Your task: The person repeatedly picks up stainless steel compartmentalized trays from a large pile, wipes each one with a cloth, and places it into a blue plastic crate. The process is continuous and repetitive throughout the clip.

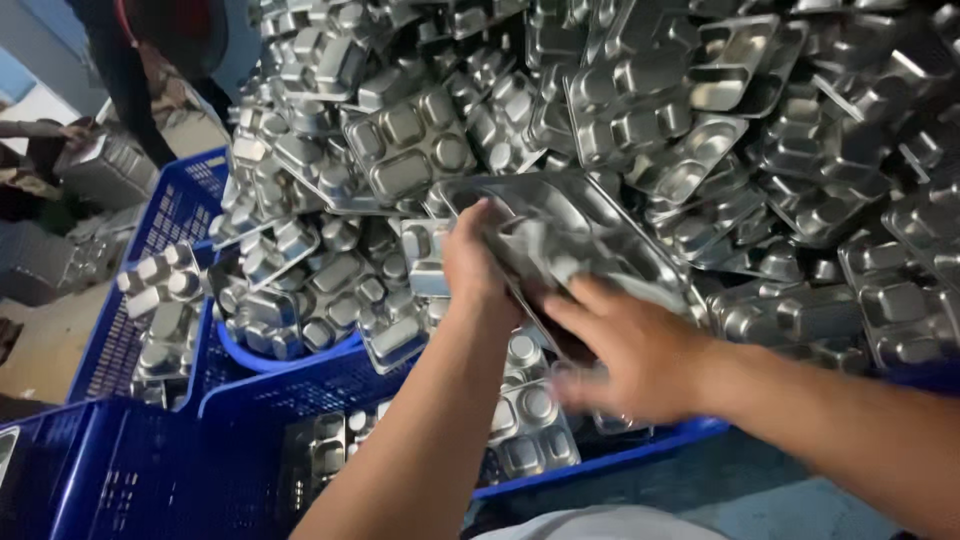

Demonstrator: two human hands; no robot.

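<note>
A steel tray (575,235), tilted and blurred, sits at the front of a great heap of trays (640,110), just above the near rim of a blue crate (610,455). The left hand (470,262) is clenched on the tray's left edge, fingers curled over it. The right hand (625,355) lies against its lower edge with fingers spread; whether it grips or only steadies I cannot tell.

More trays (525,420) lie flat in the crate under the hands. To the left stand further crates (130,340), also holding trays, with a round blue tub (275,355) between them. Another person (150,60) bends at the far left corner.

The heap looks loosely piled, so tugging one tray free could, I judge, bring neighbours sliding down onto the hands, and thin pressed edges could nick a finger.
</note>
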